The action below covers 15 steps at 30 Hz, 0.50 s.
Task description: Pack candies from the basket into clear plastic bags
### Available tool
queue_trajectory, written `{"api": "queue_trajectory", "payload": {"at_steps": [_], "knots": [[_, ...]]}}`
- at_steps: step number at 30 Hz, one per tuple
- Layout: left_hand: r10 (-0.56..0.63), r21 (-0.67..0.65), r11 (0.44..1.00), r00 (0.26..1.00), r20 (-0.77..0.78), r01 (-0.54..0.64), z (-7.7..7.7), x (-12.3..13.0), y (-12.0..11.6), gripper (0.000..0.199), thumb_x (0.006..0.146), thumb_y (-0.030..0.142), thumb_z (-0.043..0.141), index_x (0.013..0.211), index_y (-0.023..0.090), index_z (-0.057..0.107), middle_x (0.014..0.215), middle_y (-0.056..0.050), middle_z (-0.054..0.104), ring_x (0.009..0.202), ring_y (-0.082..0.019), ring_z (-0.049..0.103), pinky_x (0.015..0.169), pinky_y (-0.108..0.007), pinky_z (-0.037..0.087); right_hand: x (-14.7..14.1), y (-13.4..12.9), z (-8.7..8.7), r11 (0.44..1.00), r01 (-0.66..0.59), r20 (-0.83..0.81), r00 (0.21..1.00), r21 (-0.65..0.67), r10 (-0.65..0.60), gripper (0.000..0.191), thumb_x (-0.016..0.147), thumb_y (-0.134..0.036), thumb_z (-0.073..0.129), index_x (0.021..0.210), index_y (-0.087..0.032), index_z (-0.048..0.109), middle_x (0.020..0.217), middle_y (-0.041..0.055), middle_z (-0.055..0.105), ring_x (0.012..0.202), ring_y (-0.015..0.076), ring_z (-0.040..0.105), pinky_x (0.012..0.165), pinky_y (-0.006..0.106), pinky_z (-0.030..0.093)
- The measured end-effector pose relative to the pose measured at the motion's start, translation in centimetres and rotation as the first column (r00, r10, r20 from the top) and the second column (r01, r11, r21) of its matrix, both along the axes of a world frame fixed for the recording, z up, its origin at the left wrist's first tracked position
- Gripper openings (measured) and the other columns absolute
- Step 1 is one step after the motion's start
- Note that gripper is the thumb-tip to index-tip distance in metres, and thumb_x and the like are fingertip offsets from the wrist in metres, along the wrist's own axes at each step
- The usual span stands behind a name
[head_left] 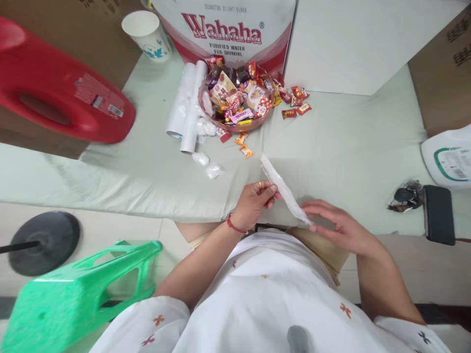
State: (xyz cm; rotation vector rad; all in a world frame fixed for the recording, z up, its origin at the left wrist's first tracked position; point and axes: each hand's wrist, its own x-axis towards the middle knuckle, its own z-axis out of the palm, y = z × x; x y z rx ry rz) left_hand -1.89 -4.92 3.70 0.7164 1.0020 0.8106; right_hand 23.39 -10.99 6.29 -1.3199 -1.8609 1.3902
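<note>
A strip of whitish, translucent plastic, looking like a plastic bag folded lengthwise [285, 190], slants over the front edge of the table. My left hand [253, 203] pinches it near its middle between thumb and fingers. At the strip's lower end is my right hand [338, 225], its thumb and fingers apart; the tips are at or very near the plastic. Beyond my hands, small crumpled plastic bundles [214, 170] lie on the cloth. A bowl [243, 126] heaped with wrapped sweets and snacks stands behind, with loose candies [246, 150] in front of it.
Two white rolls [193, 108] lean left of the bowl, before a Wahaha carton [228, 29]. A paper cup [147, 37] and red jug [62, 88] are at left. Keys [405, 196], a phone [439, 214] and a white bottle [451, 157] sit right. A green stool [84, 294] is below left.
</note>
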Motion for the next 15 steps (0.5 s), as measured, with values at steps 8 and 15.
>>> {"api": "queue_trajectory", "payload": {"at_steps": [8,15], "knots": [[-0.093,0.137,0.984,0.984,-0.150,0.114,0.9,1.1,-1.0,0.036,0.083,0.051,0.073,0.082,0.014,0.072,0.067,0.000,0.067,0.051,-0.006,0.035,0.050,-0.023,0.025,-4.8,1.9,-0.1,0.905,0.330,-0.103,0.944,0.268,-0.314,0.014,0.093,-0.035,0.073,0.104,-0.028,0.074,0.100,0.0051,0.069,0.092,0.0208,0.064,0.084,0.036,0.053],[-0.137,0.147,0.976,0.975,-0.175,0.164,0.5,0.8,-1.4,0.036,0.086,0.050,0.069,0.082,0.015,0.072,0.070,-0.002,0.068,0.055,-0.008,0.040,0.054,-0.024,0.030,-6.9,2.2,-2.1,0.862,0.496,-0.260,0.822,-0.108,-0.506,0.015,0.090,-0.038,0.074,0.088,-0.023,0.073,0.081,0.0003,0.069,0.074,0.0145,0.061,0.071,0.029,0.050]]}}
